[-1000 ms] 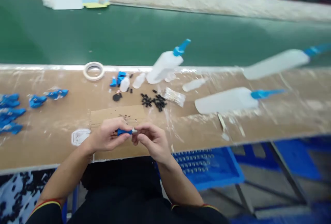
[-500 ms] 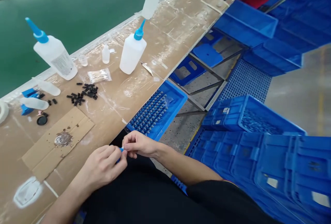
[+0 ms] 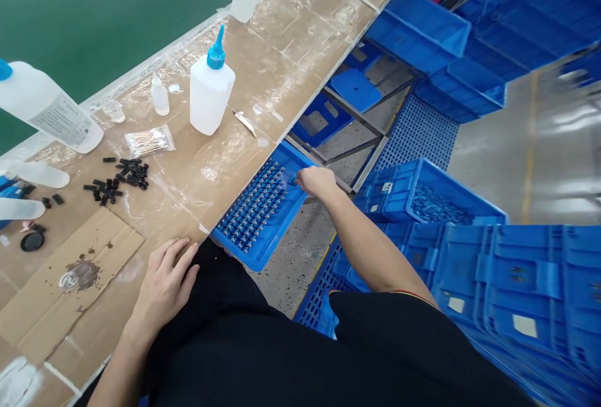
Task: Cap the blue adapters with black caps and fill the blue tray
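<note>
While your left hand (image 3: 164,280) lies palm down at the edge of the surface (image 3: 225,163), its grip loosely spread, your right hand (image 3: 316,181) is at the outer side of the blue tray (image 3: 276,222); whether that narrow grip holds anything, you cannot tell. Small parts (image 3: 253,206) sit in rows inside the tray.

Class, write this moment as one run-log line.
left hand: on table edge; right hand: at tray, grip unclear; tray: parts in rows

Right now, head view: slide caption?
Right hand at a blue tray of small parts in rows; left hand on the table edge.
</note>
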`<state>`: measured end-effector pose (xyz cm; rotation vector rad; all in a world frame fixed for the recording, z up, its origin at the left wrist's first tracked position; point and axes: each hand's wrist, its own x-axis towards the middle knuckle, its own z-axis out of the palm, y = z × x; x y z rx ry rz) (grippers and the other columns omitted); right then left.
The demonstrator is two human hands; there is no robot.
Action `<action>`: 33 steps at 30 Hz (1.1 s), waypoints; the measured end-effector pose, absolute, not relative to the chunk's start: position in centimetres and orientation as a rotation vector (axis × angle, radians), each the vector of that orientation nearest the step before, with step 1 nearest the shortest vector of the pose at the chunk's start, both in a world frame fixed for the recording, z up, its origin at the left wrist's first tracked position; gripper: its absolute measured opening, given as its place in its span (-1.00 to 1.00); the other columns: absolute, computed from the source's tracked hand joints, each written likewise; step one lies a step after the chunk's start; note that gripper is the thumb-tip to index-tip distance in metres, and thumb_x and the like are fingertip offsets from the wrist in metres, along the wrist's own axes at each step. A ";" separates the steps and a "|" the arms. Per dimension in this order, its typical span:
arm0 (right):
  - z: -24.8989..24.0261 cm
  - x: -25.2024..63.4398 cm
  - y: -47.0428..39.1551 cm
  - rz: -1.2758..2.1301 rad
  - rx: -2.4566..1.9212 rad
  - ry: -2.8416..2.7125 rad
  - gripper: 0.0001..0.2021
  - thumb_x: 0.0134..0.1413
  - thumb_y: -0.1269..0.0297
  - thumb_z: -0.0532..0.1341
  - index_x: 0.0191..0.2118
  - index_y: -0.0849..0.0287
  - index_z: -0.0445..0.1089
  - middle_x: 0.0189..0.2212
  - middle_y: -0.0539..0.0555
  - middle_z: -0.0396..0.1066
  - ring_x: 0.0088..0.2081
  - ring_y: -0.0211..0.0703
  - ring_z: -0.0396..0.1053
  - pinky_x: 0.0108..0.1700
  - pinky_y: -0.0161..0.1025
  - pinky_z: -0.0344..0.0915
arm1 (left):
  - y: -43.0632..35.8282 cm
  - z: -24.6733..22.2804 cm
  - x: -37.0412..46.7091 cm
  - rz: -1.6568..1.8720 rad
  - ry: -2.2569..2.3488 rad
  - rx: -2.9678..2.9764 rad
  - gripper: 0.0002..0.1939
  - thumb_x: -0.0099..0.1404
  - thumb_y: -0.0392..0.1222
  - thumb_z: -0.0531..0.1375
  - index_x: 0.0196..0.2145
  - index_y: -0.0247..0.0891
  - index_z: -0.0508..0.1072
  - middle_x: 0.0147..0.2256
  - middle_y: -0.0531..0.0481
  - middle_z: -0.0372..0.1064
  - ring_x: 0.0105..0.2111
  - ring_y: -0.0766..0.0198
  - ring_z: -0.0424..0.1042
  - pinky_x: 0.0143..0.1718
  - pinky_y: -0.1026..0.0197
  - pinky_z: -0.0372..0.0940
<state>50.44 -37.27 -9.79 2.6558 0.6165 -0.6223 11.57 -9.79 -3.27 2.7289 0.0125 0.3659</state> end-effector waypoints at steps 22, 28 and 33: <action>-12.0 50.3 -34.6 -0.825 2.508 0.554 -0.70 0.19 0.18 0.38 -0.08 0.30 0.53 -0.04 0.25 0.55 0.04 0.03 0.50 0.11 0.01 0.42 | -10.4 -2.9 10.9 0.403 0.102 2.603 -0.72 0.41 -0.38 0.22 0.06 -0.28 0.44 0.01 -0.21 0.45 0.05 0.00 0.40 0.05 -0.05 0.37; -4.1 46.3 -31.5 -0.088 3.035 0.780 -0.59 0.39 0.07 0.05 -0.04 0.24 0.54 -0.10 0.29 0.56 -0.08 0.07 0.54 -0.05 -0.08 0.45 | -10.5 -1.3 5.4 0.561 0.278 2.453 -0.70 0.38 -0.47 0.20 0.03 -0.27 0.44 -0.05 -0.20 0.47 -0.04 0.12 0.46 -0.04 0.07 0.43; -2.5 44.1 -22.5 0.600 3.681 1.236 -0.56 0.16 0.02 0.24 0.05 0.22 0.44 0.02 0.28 0.45 -0.05 0.01 0.48 -0.09 -0.10 0.47 | -9.9 -0.4 1.5 0.731 0.383 2.420 -0.65 0.31 -0.57 0.22 -0.02 -0.27 0.47 -0.19 -0.14 0.50 -0.18 0.18 0.49 -0.19 0.14 0.43</action>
